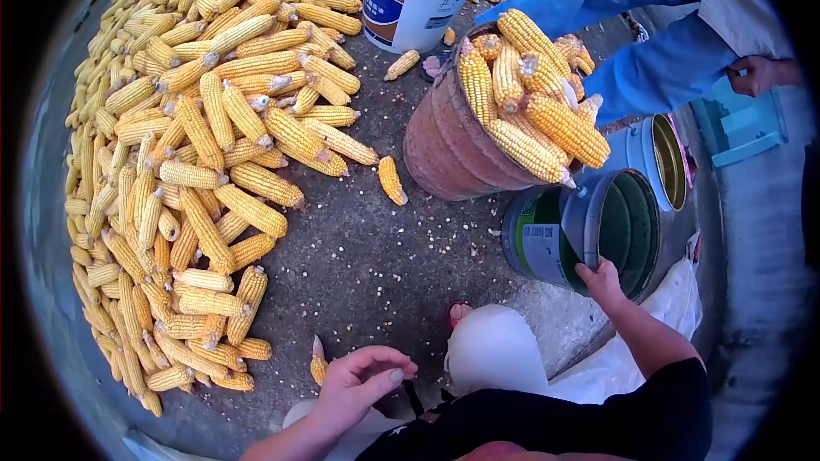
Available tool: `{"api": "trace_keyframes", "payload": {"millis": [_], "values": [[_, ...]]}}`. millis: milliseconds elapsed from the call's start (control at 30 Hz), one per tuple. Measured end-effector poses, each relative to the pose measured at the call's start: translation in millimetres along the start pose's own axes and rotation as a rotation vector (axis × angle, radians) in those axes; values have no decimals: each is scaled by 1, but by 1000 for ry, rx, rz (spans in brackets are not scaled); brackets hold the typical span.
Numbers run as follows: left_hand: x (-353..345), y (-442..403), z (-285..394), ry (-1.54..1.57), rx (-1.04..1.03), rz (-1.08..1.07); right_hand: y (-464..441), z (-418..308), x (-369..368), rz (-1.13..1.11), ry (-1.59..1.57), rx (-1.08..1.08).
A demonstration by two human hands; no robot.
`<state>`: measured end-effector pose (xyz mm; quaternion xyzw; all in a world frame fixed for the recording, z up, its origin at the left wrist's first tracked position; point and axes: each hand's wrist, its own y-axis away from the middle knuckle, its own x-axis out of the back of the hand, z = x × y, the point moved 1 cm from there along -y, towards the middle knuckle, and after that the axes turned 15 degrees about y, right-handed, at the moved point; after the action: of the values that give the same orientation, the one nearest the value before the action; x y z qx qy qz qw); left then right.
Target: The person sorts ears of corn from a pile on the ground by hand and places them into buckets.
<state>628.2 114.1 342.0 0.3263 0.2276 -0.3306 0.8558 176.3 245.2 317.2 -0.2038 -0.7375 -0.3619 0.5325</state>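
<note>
My right hand (605, 284) grips the rim of a green and grey bucket (534, 235), which leans with its dark green inside showing. My left hand (360, 384) hovers over my lap, fingers loosely curled and thumb apart, with nothing visible in it. Just beyond it a small corn cob (319, 367) lies on the floor. A reddish, rusty bucket (448, 149) heaped with yellow corn cobs (534, 77) stands touching or very near the green one.
A large pile of corn cobs (196, 179) spreads along the left. At the back stands a white bucket (418, 4) of corn. Another person's blue trouser legs (658, 68) are at right, near a pale blue bucket (641, 149) and a teal plastic object (739, 124). White sacking (662, 320) lies at lower right.
</note>
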Motion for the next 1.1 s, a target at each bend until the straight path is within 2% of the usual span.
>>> {"api": "trace_keyframes", "payload": {"millis": [67, 100, 133, 167, 233, 300, 367, 400, 433, 500, 533, 600, 700, 800, 900, 967, 1033, 1067, 1100], "values": [[-24, 0, -20, 687, 22, 331, 2, 8, -1, -15, -12, -94], [-34, -12, -37, 684, -52, 387, -2, 4, 1, -7, 21, -129], [-41, -30, -60, 679, -13, 480, -8, 1, 6, -15, 42, -145], [-46, -39, -79, 679, 36, 576, -14, -3, 12, -46, 63, -128], [-54, -34, -109, 624, 222, 660, -28, -14, 27, 70, 216, -166], [-62, -37, -111, 644, 266, 653, -42, -2, 29, 5, 186, -119], [-68, -40, -112, 693, 165, 595, -47, 14, 25, 4, 222, -98], [-72, -41, -115, 732, 160, 652, -46, 14, 23, 71, 201, -30], [-76, -41, -119, 741, 213, 635, -48, 17, 21, 27, 226, 0], [-87, -36, -128, 776, 288, 660, -49, 27, 19, 100, 221, 4], [-94, -34, -132, 793, 347, 607, -50, 20, 24, 47, 309, -40], [-110, -24, -141, 839, 421, 580, -45, 16, 25, 46, 275, -32], [-120, -14, -151, 831, 423, 540, -53, 24, 22, 27, 306, -18], [-126, -2, -165, 875, 442, 589, -58, 32, 24, 34, 351, -1], [-118, 13, -169, 851, 435, 640, -63, 39, 18, 80, 336, 8], [-102, 28, -168, 847, 305, 854, -56, 23, 21, 88, 379, 14], [-73, 40, -164, 647, 97, 1086, -53, 18, 24, 63, 364, -33], [-52, 44, -152, 668, 70, 1168, -59, 30, 20, 102, 369, -51], [-29, 46, -163, 561, -14, 1249, -64, 44, 19, 121, 382, -61]]}}
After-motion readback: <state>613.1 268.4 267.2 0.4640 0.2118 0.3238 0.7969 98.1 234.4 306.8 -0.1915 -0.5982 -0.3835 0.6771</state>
